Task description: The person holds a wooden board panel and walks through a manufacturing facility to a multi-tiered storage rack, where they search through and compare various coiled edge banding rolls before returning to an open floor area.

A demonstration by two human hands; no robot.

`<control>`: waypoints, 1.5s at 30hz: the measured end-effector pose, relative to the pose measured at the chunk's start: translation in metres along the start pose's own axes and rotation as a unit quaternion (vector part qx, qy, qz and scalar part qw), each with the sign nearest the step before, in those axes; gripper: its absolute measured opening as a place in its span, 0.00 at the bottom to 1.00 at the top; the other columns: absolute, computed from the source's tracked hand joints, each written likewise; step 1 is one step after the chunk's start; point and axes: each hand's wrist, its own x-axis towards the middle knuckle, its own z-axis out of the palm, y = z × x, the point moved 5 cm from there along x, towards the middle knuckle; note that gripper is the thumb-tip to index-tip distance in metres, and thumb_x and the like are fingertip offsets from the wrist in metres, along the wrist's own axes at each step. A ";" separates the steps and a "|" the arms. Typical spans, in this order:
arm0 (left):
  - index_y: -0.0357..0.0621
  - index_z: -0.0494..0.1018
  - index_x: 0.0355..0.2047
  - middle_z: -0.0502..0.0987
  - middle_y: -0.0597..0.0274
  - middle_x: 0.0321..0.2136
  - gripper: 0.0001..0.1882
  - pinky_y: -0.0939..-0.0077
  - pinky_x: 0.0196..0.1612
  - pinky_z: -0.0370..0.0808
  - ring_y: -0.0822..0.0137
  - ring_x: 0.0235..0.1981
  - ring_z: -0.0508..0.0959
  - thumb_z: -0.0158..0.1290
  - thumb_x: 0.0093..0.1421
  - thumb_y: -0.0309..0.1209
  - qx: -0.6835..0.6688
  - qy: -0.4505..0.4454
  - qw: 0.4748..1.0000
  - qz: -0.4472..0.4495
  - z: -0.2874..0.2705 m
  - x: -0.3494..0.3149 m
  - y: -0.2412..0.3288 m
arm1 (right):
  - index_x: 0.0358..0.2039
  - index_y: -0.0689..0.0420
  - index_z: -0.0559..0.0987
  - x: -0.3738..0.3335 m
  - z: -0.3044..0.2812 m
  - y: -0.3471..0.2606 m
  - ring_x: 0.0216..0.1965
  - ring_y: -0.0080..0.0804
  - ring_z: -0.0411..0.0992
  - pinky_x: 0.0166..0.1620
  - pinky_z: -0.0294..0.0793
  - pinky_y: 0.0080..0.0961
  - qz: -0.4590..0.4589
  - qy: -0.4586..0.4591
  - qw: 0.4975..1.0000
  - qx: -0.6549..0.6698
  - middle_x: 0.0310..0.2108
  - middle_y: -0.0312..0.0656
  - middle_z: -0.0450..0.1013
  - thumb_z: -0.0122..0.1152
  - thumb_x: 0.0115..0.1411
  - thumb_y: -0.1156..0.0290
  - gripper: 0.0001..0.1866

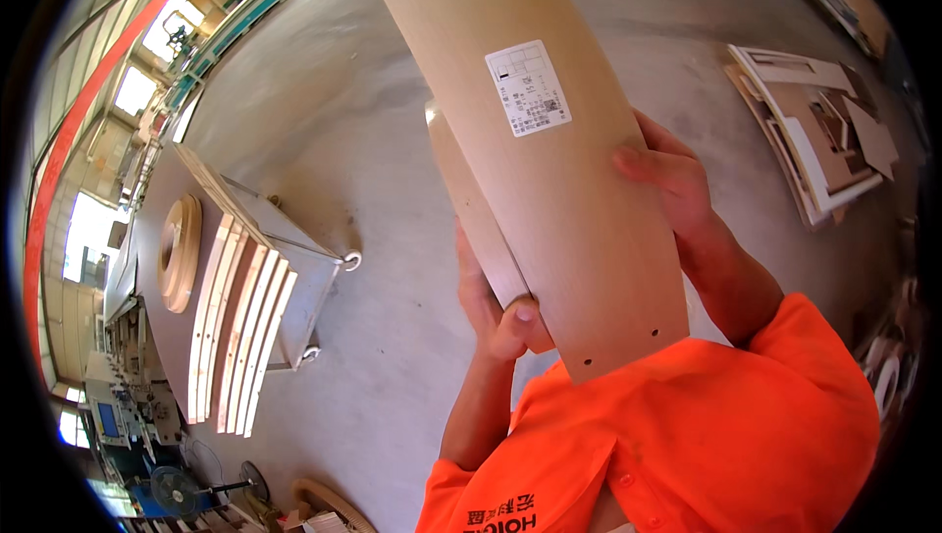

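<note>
I hold a long light wooden panel [549, 209] with drilled holes and a white paper label upright in front of me. My left hand [496, 302] grips the lower left edge of it, the thumb over the front face. My right hand [667, 175] clasps the panel's right edge about halfway up. A second, narrower board [469, 204] shows edge-on behind the panel's left side, against my left hand. My orange sleeves fill the lower right.
A metal trolley [309, 278] on castors at the left carries several pale wooden strips and a round wooden ring [180, 250]. A pile of flat boards [814, 131] lies on the concrete floor at the right. A floor fan [177, 489] stands at the lower left.
</note>
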 end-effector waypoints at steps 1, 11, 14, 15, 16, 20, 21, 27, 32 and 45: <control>0.25 0.48 0.61 0.59 0.47 0.58 0.50 0.65 0.55 0.62 0.59 0.57 0.62 0.54 0.53 0.54 0.006 0.005 1.000 0.002 -0.014 0.019 -0.011 | 0.60 0.65 0.60 0.027 -0.005 0.007 0.49 0.29 0.68 0.51 0.67 0.26 0.000 -0.002 1.000 -0.001 0.50 0.44 0.68 0.55 0.59 0.70 0.30; 0.26 0.45 0.62 0.60 0.47 0.56 0.52 0.66 0.55 0.62 0.59 0.56 0.63 0.55 0.50 0.51 0.050 0.113 0.992 -0.002 -0.141 0.211 -0.074 | 0.58 0.65 0.62 0.308 -0.023 0.067 0.47 0.28 0.68 0.49 0.67 0.24 0.098 -0.085 0.991 -0.005 0.50 0.43 0.69 0.57 0.55 0.69 0.31; 0.26 0.45 0.62 0.60 0.47 0.56 0.53 0.66 0.55 0.61 0.58 0.56 0.62 0.56 0.49 0.51 0.053 0.149 0.987 0.019 -0.182 0.259 -0.096 | 0.58 0.65 0.62 0.381 -0.025 0.096 0.47 0.28 0.68 0.49 0.66 0.24 0.119 -0.093 0.988 -0.014 0.49 0.42 0.69 0.57 0.55 0.69 0.31; 0.26 0.45 0.62 0.59 0.47 0.56 0.53 0.65 0.55 0.61 0.58 0.57 0.62 0.56 0.49 0.51 0.055 0.162 0.985 0.023 -0.196 0.274 -0.105 | 0.58 0.65 0.62 0.404 -0.026 0.105 0.47 0.28 0.68 0.49 0.66 0.24 0.121 -0.104 0.987 -0.019 0.49 0.42 0.69 0.57 0.55 0.69 0.31; 0.26 0.44 0.62 0.59 0.46 0.57 0.53 0.65 0.56 0.61 0.57 0.57 0.62 0.56 0.49 0.51 0.064 0.164 0.984 0.033 -0.213 0.289 -0.116 | 0.58 0.65 0.62 0.427 -0.027 0.115 0.48 0.28 0.67 0.50 0.65 0.24 0.122 -0.112 0.986 -0.023 0.49 0.42 0.69 0.57 0.55 0.69 0.31; 0.26 0.43 0.63 0.57 0.46 0.57 0.54 0.65 0.56 0.60 0.57 0.57 0.62 0.56 0.49 0.50 0.063 0.151 0.985 0.056 -0.283 0.358 -0.156 | 0.59 0.65 0.62 0.524 -0.030 0.158 0.49 0.27 0.67 0.50 0.65 0.24 0.130 -0.129 0.982 -0.035 0.50 0.43 0.69 0.57 0.54 0.69 0.32; 0.26 0.43 0.63 0.57 0.46 0.58 0.54 0.64 0.56 0.60 0.57 0.57 0.62 0.56 0.49 0.50 0.052 0.146 0.986 0.058 -0.298 0.378 -0.163 | 0.59 0.65 0.62 0.548 -0.031 0.170 0.48 0.27 0.67 0.50 0.65 0.24 0.127 -0.134 0.982 -0.039 0.50 0.42 0.68 0.57 0.54 0.69 0.32; 0.25 0.46 0.62 0.59 0.47 0.57 0.52 0.65 0.55 0.62 0.58 0.56 0.63 0.55 0.51 0.51 0.095 0.178 0.979 0.033 -0.404 0.479 -0.209 | 0.59 0.64 0.61 0.695 -0.023 0.219 0.47 0.26 0.68 0.49 0.66 0.23 0.141 -0.130 0.981 -0.037 0.49 0.42 0.69 0.54 0.56 0.70 0.30; 0.26 0.50 0.60 0.63 0.48 0.53 0.51 0.66 0.52 0.64 0.60 0.52 0.66 0.54 0.51 0.56 0.106 0.203 0.973 0.022 -0.491 0.559 -0.236 | 0.59 0.63 0.62 0.810 -0.024 0.284 0.47 0.26 0.68 0.48 0.67 0.24 0.154 -0.121 0.981 0.003 0.49 0.41 0.69 0.54 0.57 0.71 0.30; 0.41 0.67 0.35 0.70 0.60 0.28 0.28 0.73 0.29 0.70 0.68 0.27 0.71 0.30 0.67 0.54 -0.264 0.472 0.832 -0.122 -0.767 0.735 -0.287 | 0.56 0.63 0.64 1.155 0.061 0.482 0.46 0.29 0.70 0.47 0.70 0.27 0.319 -0.180 0.931 0.003 0.47 0.42 0.70 0.56 0.57 0.69 0.27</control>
